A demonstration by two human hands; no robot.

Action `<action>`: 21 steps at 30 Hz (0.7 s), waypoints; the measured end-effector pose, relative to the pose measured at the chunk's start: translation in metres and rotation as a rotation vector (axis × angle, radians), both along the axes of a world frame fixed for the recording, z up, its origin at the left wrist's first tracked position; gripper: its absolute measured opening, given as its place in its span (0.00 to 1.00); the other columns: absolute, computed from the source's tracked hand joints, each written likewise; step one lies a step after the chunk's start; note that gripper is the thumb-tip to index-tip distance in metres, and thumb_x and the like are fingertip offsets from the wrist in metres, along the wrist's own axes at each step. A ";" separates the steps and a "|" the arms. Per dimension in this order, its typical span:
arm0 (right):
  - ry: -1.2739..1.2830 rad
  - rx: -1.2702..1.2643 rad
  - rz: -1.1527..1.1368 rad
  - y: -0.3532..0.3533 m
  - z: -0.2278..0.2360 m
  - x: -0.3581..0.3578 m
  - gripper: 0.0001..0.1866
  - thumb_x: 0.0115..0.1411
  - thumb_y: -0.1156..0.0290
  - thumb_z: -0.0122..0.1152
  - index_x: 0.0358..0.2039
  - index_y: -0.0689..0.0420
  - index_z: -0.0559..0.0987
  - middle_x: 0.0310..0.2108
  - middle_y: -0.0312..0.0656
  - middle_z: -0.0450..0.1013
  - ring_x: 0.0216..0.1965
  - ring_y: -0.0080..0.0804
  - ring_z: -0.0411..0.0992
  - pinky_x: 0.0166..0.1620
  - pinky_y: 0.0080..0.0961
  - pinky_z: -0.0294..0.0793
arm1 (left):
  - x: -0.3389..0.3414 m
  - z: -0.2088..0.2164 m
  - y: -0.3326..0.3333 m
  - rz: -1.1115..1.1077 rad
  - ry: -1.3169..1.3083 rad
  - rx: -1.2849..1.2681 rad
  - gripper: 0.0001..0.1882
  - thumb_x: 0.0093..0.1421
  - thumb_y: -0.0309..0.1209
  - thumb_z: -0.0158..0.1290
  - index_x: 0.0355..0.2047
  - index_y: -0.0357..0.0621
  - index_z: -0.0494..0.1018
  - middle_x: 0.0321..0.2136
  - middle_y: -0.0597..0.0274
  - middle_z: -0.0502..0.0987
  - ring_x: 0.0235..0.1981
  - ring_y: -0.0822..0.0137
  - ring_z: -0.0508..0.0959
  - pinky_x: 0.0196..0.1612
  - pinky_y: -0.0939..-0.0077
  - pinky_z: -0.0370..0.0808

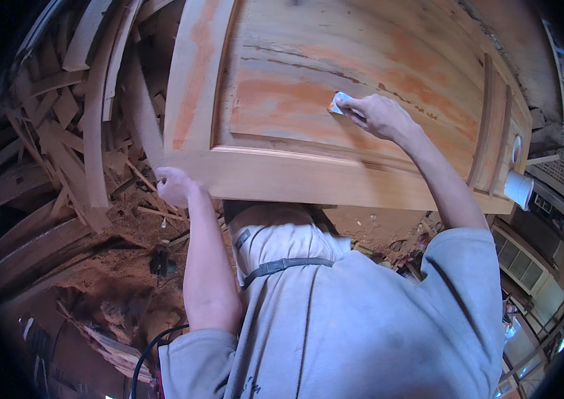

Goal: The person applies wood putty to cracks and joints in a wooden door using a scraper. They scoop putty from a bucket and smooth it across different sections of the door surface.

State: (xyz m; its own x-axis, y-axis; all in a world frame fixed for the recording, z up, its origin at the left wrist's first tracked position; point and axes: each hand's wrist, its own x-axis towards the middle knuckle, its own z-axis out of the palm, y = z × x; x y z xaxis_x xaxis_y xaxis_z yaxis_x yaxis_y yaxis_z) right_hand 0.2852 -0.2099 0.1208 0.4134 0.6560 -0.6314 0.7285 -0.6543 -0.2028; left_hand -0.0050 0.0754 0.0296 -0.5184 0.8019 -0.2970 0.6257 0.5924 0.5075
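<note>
A wooden panelled door (295, 174) lies before me, with a raised frame around its inner panel. Orange-brown smears and a long dark crack run over that panel. My right hand (383, 117) pinches a small pale blue-and-white piece (340, 102) with orange marks, against the panel near the crack. Whether this piece is folded paper or a pad I cannot make out. At the door's near left corner my left hand (177, 187) is closed round the edge, its fingertips partly hidden.
Stacked wood offcuts (99, 100) and planks crowd the left side, above a sawdust-covered floor (142, 226). A white cup (518, 190) is at the door's near right corner, with a round white object (516, 149) behind it. A black cable (141, 362) runs beside my left sleeve.
</note>
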 end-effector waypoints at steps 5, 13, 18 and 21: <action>0.048 -0.096 -0.050 -0.095 0.018 0.036 0.16 0.68 0.59 0.54 0.55 0.41 0.76 0.32 0.50 0.78 0.36 0.51 0.78 0.40 0.49 0.76 | 0.010 0.006 -0.005 0.025 -0.015 -0.043 0.30 0.62 0.48 0.42 0.34 0.29 0.80 0.34 0.41 0.83 0.35 0.45 0.84 0.41 0.54 0.80; 0.304 0.297 -1.241 -0.113 0.021 -0.068 0.23 0.68 0.58 0.59 0.61 0.49 0.74 0.38 0.43 0.82 0.34 0.34 0.78 0.38 0.30 0.78 | 0.008 0.020 -0.006 0.030 -0.083 -0.028 0.30 0.64 0.46 0.42 0.39 0.24 0.78 0.39 0.37 0.82 0.39 0.43 0.83 0.43 0.52 0.79; -0.088 0.805 -1.136 -0.079 -0.043 -0.138 0.21 0.69 0.62 0.57 0.61 0.50 0.74 0.36 0.53 0.81 0.35 0.44 0.81 0.39 0.39 0.80 | 0.009 0.009 -0.005 0.026 -0.099 -0.064 0.32 0.65 0.47 0.43 0.41 0.22 0.77 0.41 0.34 0.81 0.42 0.41 0.82 0.46 0.52 0.80; -0.288 0.687 -0.966 -0.050 -0.053 -0.139 0.21 0.69 0.65 0.55 0.61 0.50 0.74 0.34 0.60 0.78 0.37 0.56 0.80 0.41 0.47 0.78 | 0.009 0.007 -0.005 0.021 -0.026 -0.053 0.33 0.66 0.48 0.43 0.41 0.21 0.77 0.42 0.34 0.81 0.44 0.41 0.82 0.47 0.53 0.80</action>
